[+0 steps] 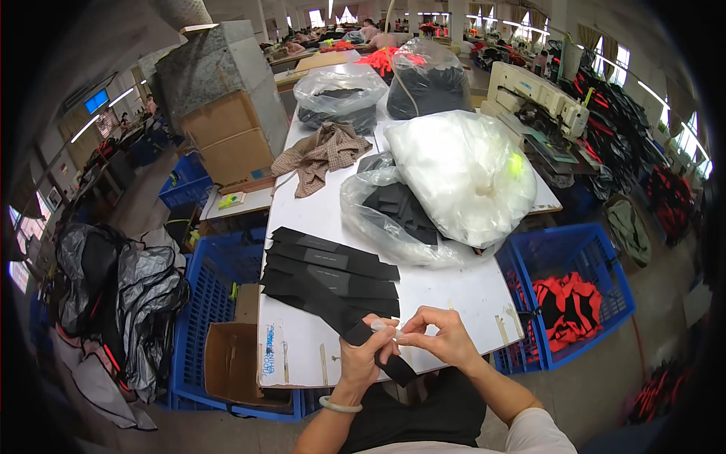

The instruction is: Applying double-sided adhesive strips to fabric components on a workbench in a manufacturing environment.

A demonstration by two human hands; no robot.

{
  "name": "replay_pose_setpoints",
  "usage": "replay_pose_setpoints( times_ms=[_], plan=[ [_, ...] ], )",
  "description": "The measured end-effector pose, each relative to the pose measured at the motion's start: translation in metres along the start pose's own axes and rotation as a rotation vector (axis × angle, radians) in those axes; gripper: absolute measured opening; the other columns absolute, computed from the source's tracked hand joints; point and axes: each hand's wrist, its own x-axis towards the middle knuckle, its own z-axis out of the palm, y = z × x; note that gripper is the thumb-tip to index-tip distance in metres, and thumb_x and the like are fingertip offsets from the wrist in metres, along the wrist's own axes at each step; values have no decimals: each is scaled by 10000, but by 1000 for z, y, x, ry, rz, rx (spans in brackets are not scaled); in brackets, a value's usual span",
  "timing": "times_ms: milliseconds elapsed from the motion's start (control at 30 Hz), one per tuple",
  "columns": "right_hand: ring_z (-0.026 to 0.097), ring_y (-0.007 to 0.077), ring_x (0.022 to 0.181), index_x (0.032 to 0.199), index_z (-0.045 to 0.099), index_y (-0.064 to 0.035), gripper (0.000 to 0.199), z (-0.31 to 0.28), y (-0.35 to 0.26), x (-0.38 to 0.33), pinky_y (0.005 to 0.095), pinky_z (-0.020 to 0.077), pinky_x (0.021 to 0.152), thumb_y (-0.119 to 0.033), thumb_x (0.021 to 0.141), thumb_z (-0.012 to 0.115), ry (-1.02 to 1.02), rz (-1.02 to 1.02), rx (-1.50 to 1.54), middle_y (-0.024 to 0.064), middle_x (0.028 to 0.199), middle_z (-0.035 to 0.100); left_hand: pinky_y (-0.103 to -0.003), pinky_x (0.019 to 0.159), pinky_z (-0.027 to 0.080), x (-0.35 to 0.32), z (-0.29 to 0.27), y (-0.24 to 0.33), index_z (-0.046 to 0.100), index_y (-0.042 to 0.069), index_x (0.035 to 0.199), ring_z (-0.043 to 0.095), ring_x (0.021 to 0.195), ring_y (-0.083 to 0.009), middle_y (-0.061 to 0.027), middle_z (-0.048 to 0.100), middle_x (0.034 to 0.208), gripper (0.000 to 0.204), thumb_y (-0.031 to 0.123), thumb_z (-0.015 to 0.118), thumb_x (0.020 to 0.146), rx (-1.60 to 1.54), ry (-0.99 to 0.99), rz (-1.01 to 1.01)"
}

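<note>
My left hand (363, 357) is closed round a long black fabric strip (355, 330), whose loose end hangs past the table's near edge. Between the fingertips of both hands is a small white piece (387, 325), too small to make out its kind. My right hand (439, 339) pinches that piece from the right side, its fingers closed. Several more black fabric strips (333, 259) lie fanned out on the white table (446, 295), just beyond my left hand. Grey patches show on some of them.
A clear bag of white stuffing (454, 166) and an open plastic bag of black pieces (401, 204) stand ahead. A checked cloth (321, 155) lies behind. Blue crates (605, 303) flank the table; the left one holds an open cardboard box (234, 363). A sewing machine (537, 94) stands far right.
</note>
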Motion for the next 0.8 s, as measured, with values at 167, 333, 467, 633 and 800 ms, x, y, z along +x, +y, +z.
replay_pose_setpoints(
  times_ms=[167, 333, 467, 633, 800],
  plan=[
    [574, 82, 653, 888, 689, 14, 190, 11, -13, 5, 227, 448, 591, -87, 768, 798, 61, -26, 16, 41, 753, 663, -253, 532, 510, -1, 6, 0, 658, -54, 948, 517, 491, -107, -72, 615, 728, 110, 16, 641, 866, -131, 5, -72],
    [579, 74, 660, 872, 681, 12, 161, 23, -13, -3, 215, 425, 568, -72, 782, 785, 93, 101, 207, 48, 754, 655, -277, 541, 473, -4, 5, 1, 647, -49, 955, 480, 477, -124, -83, 604, 727, 219, 166, 606, 938, -155, -48, -58],
    [550, 72, 638, 796, 682, -12, 126, 16, -16, -2, 206, 405, 570, -47, 758, 797, 102, 68, 262, 33, 735, 636, -290, 551, 428, 1, 7, 15, 649, 3, 881, 393, 434, -114, -10, 489, 625, 436, 409, 525, 983, -274, 267, -93],
    [478, 76, 601, 734, 665, -18, 179, -13, -32, -3, 244, 357, 550, -59, 687, 832, -142, 99, 66, 19, 700, 591, -247, 481, 303, 34, -25, 37, 512, 109, 694, 297, 427, -78, 20, 381, 586, 462, 502, 589, 923, -496, 357, -78],
    [427, 80, 558, 714, 634, -19, 225, 4, -27, 5, 255, 331, 503, -116, 698, 837, -160, 103, -112, 3, 672, 556, -246, 477, 354, 30, -30, 29, 540, 107, 683, 358, 432, -88, 1, 435, 600, 475, 527, 625, 887, -621, 283, -133]
  ],
)
